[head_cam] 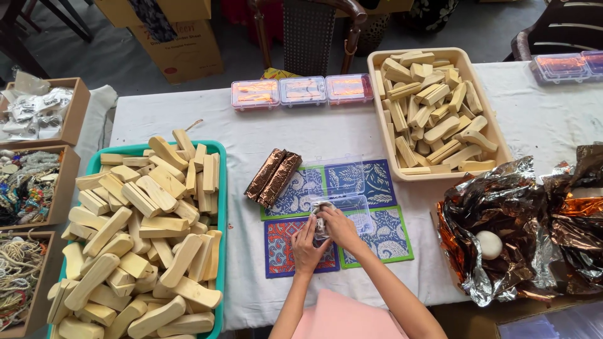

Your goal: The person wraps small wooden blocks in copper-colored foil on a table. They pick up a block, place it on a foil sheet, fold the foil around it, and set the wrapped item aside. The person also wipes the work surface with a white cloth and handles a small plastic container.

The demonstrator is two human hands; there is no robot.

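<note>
Both hands, left [308, 248] and right [339, 227], pinch a small silvery packet [322, 216] over the clear plastic box [352, 207]; packing step, next needs a careful tuck inside.

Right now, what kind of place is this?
Probably a craft packing table: two trays of wooden pieces, small clear boxes, and both hands tucking a small bundle into one.

Matt pale wooden blocks [144, 232] at nine o'clock, crinkled glossy foil [509, 226] at three, clear shiny plastic box [342, 210] on a white cloth-covered worktop [264, 132].
</note>
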